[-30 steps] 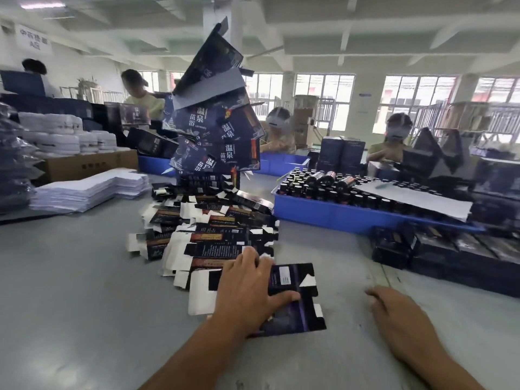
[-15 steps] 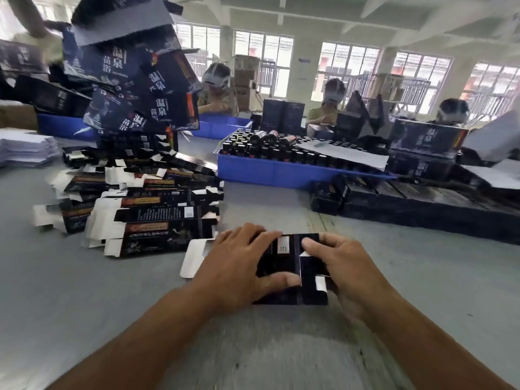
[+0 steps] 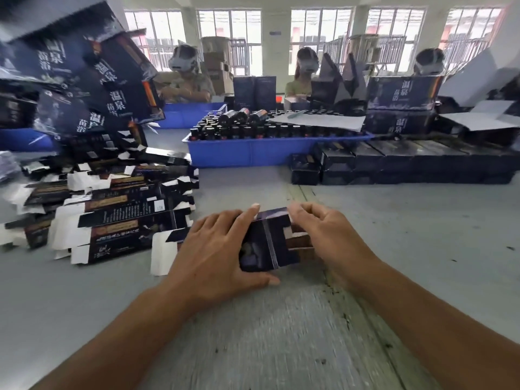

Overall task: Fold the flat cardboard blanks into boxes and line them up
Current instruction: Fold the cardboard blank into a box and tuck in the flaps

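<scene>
1. Head view, centre: I see my left hand (image 3: 216, 251) laid over the left part of a dark cardboard blank (image 3: 270, 243) on the grey table (image 3: 84, 305), fingers along its far edge and thumb hooked under the near edge, so it grips the blank.
2. My right hand (image 3: 323, 235) has its fingers curled round the blank's right end, where brown inner flaps show; it holds that end. The blank is partly opened into a box shape, its white flap (image 3: 163, 254) sticking out left of my left hand.
3. Just left of the hands lies a sprawling pile of flat blanks (image 3: 112, 209), dark print with white flaps, overlapping one another on the table.
4. Behind that pile, large dark cartons (image 3: 84, 80) with white characters are stacked crookedly.
5. Beyond the hands sits a blue tray (image 3: 253, 153) packed with small dark bottles (image 3: 239, 130) standing upright; two bottles lie on top, and a grey sheet (image 3: 318, 122) covers the right part.
6. Right of the tray, finished dark boxes (image 3: 394, 161) lie in a row, touching side by side.
7. Across the table, three people (image 3: 191, 80) with headsets are working; what they hold I cannot tell.
</scene>
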Demonstrator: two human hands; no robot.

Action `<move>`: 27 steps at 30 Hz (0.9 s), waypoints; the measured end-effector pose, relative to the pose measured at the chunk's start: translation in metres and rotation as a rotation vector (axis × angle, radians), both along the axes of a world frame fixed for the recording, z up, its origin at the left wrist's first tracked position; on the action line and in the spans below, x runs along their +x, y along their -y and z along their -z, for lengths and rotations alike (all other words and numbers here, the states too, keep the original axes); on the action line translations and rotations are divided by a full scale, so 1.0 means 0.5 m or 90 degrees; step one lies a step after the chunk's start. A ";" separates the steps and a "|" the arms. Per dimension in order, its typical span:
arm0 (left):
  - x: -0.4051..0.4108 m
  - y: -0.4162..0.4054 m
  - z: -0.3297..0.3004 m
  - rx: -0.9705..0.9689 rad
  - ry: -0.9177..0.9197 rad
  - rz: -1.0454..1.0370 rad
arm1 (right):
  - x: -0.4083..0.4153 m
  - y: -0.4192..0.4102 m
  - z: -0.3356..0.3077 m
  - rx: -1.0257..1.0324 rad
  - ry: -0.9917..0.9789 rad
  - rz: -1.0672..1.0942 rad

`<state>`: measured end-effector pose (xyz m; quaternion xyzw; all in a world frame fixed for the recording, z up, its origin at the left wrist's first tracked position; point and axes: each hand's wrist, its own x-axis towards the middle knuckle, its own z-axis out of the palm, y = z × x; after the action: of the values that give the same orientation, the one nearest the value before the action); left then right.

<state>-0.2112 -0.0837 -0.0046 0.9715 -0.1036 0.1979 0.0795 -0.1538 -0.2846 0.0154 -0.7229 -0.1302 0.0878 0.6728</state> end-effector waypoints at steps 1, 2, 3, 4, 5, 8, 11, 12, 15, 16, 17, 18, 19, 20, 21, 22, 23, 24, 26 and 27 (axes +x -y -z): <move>0.000 -0.005 -0.004 0.002 0.015 -0.010 | 0.000 0.000 -0.002 0.006 0.003 0.008; 0.000 -0.009 -0.008 0.004 0.030 -0.018 | -0.001 0.000 -0.003 0.007 0.012 0.016; -0.001 -0.013 -0.012 0.005 0.042 -0.023 | -0.003 0.000 -0.004 0.000 0.032 0.023; -0.002 -0.014 -0.015 0.005 0.049 -0.026 | -0.005 0.001 -0.005 -0.012 0.060 0.027; -0.004 -0.015 -0.018 0.002 0.051 -0.027 | -0.008 0.002 -0.006 -0.025 0.092 0.028; -0.010 -0.014 -0.025 -0.008 0.074 -0.007 | -0.016 0.002 -0.008 -0.066 0.178 0.013; -0.016 -0.007 -0.034 -0.010 0.136 0.032 | -0.021 -0.002 -0.013 -0.072 0.198 -0.020; -0.018 -0.004 -0.035 -0.008 0.149 0.038 | -0.022 -0.003 -0.014 -0.066 0.198 -0.034; -0.020 0.001 -0.036 -0.014 0.159 0.039 | -0.022 -0.003 -0.015 -0.064 0.216 -0.048; -0.020 0.001 -0.036 -0.017 0.163 0.040 | -0.021 -0.003 -0.014 -0.066 0.225 -0.045; -0.021 0.001 -0.036 -0.018 0.168 0.045 | -0.020 -0.002 -0.013 -0.069 0.234 -0.038; -0.021 0.001 -0.037 -0.014 0.171 0.055 | -0.019 -0.001 -0.012 -0.072 0.244 -0.031; -0.021 0.002 -0.039 -0.004 0.174 0.065 | -0.018 0.000 -0.010 -0.074 0.255 -0.025; -0.022 0.002 -0.040 0.009 0.182 0.073 | -0.018 0.000 -0.008 -0.076 0.266 -0.022; -0.023 0.003 -0.040 0.023 0.195 0.075 | -0.019 0.000 -0.007 -0.080 0.275 -0.021; -0.023 0.004 -0.040 0.035 0.207 0.076 | -0.019 0.000 -0.005 -0.083 0.280 -0.021; -0.024 0.004 -0.040 0.042 0.214 0.077 | -0.020 0.000 -0.005 -0.085 0.285 -0.018; -0.024 0.004 -0.040 0.045 0.217 0.081 | -0.021 0.000 -0.005 -0.084 0.292 -0.015; -0.025 0.004 -0.040 0.044 0.217 0.089 | -0.023 0.000 -0.008 -0.076 0.310 -0.008; -0.025 0.004 -0.040 0.041 0.215 0.090 | -0.025 0.000 -0.009 -0.072 0.316 -0.005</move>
<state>-0.2236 -0.0857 0.0153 0.9168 -0.1899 0.3487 0.0434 -0.1662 -0.2847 0.0197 -0.7582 -0.2892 -0.0828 0.5785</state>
